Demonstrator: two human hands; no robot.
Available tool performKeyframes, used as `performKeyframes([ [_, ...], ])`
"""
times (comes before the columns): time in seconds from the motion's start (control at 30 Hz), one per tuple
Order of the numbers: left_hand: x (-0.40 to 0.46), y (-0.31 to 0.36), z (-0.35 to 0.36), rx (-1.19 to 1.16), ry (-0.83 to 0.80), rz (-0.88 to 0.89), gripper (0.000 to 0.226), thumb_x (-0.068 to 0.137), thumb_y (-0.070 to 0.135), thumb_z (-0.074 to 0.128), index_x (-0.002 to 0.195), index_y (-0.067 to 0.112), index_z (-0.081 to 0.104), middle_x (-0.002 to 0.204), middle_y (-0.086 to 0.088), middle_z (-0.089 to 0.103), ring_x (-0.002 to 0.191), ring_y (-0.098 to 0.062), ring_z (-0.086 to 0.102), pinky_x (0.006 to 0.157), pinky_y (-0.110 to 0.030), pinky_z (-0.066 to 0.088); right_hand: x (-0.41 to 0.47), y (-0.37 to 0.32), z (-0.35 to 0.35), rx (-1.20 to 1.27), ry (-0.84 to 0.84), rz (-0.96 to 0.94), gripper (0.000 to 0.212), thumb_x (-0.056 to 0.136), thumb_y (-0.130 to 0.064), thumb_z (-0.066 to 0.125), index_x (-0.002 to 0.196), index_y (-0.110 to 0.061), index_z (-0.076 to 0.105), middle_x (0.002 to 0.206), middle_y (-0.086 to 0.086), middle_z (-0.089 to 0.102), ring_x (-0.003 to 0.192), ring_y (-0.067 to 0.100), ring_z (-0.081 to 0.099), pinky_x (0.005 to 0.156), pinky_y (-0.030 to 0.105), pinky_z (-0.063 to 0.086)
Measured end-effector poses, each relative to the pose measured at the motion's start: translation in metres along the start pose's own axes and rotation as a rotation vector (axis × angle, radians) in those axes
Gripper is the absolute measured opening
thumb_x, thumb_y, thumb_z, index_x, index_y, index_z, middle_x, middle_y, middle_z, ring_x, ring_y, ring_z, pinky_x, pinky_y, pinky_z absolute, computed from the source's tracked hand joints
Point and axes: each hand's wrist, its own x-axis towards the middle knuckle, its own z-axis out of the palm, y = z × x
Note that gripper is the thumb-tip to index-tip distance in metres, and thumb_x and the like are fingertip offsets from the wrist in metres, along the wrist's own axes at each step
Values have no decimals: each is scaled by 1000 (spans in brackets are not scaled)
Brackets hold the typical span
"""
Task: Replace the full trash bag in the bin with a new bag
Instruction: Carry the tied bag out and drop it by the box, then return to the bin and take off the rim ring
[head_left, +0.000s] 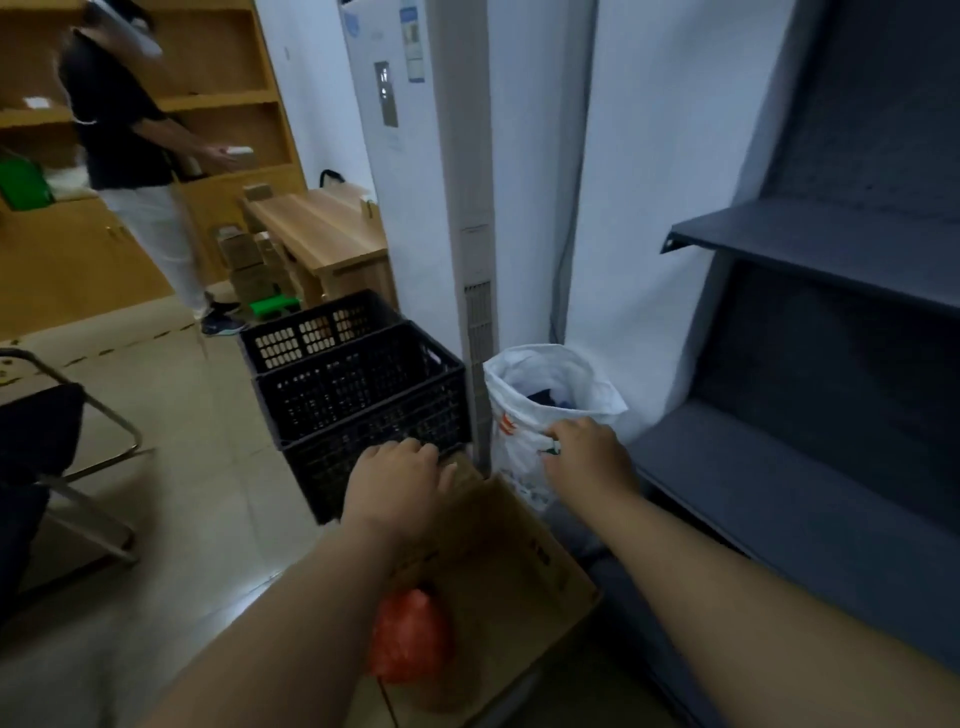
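The white trash bag (540, 410) stands on the floor in the corner between the white air-conditioner tower (431, 208) and the grey shelving unit (831, 467), at about 1 o'clock from the wearer. Its mouth is open and the rim folded outward; dark contents show inside. No rigid bin wall is visible, so the bag may cover it entirely.

Handling judgement: thin, soft, slippery film that tears easily if pulled at one point. Weight is probably moderate. Gather the folded rim evenly at two opposite points and lift straight up.

The right hand (587, 452) is at the near rim, fingers curled onto the film; a firm pinch cannot be confirmed. The left hand (400, 478) rests with loosely curled fingers at the near edge of the stacked black crates (358, 395), at 11 o'clock from the bag, holding nothing visible.

A cardboard box (509, 582) with an orange bag (410, 639) lies at 6 o'clock.
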Motion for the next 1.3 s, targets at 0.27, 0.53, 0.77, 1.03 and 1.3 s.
performKeyframes([
  [0.27, 10, 150, -30, -22, 127, 336, 45, 95, 47, 29, 108, 20, 62, 110, -2, 66, 103, -24, 61, 88, -36, 43, -72, 117, -84, -53, 167, 226, 35, 93, -27, 49, 127, -19, 50, 133, 6, 47, 124, 27, 40, 97, 36, 40],
  [0.53, -61, 348, -62, -74, 184, 664, 47, 95, 46, 31, 115, 14, 59, 117, -9, 62, 109, -30, 56, 91, -36, 40, -227, 248, -184, -185, 311, 473, 37, 94, -29, 49, 129, -18, 49, 130, 7, 51, 120, 27, 44, 94, 35, 41],
  [0.77, -171, 531, -101, -132, 260, 1069, 45, 96, 44, 29, 111, 13, 59, 111, -8, 62, 102, -28, 57, 82, -36, 42, -410, 346, -262, -245, 463, 828, 37, 95, -25, 47, 130, -17, 50, 127, 9, 52, 118, 28, 44, 88, 35, 43],
  [1.03, -331, 699, -128, -149, 307, 1532, 45, 95, 44, 31, 108, 13, 60, 111, -9, 63, 103, -29, 58, 81, -35, 40, -621, 397, -302, -226, 694, 1315, 39, 94, -24, 47, 132, -14, 48, 130, 11, 50, 121, 31, 43, 91, 38, 42],
  [1.3, -501, 829, -135, -203, 284, 1922, 44, 95, 44, 31, 110, 14, 60, 111, -7, 64, 103, -28, 58, 84, -36, 40, -800, 429, -322, -260, 869, 1722, 32, 91, -26, 50, 119, -11, 56, 119, 14, 55, 112, 34, 50, 90, 37, 44],
])
